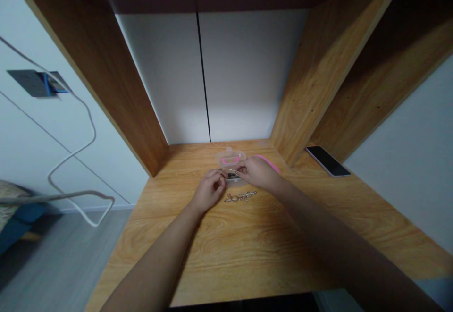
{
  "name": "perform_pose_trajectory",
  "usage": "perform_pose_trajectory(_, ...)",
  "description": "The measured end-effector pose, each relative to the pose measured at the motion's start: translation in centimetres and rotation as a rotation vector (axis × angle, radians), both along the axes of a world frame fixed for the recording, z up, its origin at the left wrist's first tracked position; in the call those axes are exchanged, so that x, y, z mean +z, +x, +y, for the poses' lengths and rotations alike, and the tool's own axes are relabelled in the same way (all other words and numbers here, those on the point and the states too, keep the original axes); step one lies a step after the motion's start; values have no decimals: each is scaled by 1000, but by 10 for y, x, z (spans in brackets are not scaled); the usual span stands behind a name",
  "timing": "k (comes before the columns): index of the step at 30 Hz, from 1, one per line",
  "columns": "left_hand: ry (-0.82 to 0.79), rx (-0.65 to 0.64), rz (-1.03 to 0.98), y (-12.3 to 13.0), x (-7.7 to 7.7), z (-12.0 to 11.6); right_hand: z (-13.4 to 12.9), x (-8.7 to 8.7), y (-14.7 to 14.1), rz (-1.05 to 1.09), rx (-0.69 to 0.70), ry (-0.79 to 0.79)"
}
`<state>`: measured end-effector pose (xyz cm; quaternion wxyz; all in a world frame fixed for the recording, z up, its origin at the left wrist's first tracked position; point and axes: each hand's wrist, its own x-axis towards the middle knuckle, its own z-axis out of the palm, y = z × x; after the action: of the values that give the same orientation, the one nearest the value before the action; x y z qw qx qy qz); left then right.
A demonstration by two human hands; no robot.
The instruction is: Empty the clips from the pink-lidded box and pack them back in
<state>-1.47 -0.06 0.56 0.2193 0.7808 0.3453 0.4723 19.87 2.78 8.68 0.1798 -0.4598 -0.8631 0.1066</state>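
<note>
A small clear plastic box [238,184] sits on the wooden desk, its lid [230,155] swung back and showing a pink handle [230,160]. Dark small items lie inside, too small to name. My left hand [210,190] is closed at the box's left edge, thumb and fingertips curled against it. Over the right part of the box, my right hand [260,172] pinches a thin, pale metallic piece that resembles a hair clip. In front of the box lies a shiny metal hair clip [240,197] of curved shapes.
Behind my right hand a pink curved object [271,163] is partly hidden. A phone [328,161] lies at the right beyond an upright wooden panel [300,113]. A white cable [92,128] hangs at the left near a wall socket [37,83].
</note>
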Motion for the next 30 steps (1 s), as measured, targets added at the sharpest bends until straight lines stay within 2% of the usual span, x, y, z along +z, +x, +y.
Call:
perform_pose_trajectory(3,0,5,4,0,-1,0,7,9,-6,-131,-41,-43)
perform_pose_trajectory(5,-2,5,9,0,-1,1,9,12,-7,-140,-42,-46)
perform_pose_trajectory(11,11,-5,8,0,-1,2,5,11,6,42,14,31)
perform_pose_trajectory(14,8,-10,5,0,-2,2,-4,5,20,156,19,27)
perform_pose_trajectory(17,5,-7,-8,0,-3,2,-11,-7,35,172,101,-126)
perform_pose_trajectory(20,7,-1,-25,0,-3,2,-15,-23,45,95,132,-254)
perform_pose_trajectory(24,7,-1,-32,-1,-3,2,-18,-34,47,-32,146,-236)
perform_pose_trajectory(30,22,13,-34,-1,-3,2,-23,-34,44,-75,212,-164)
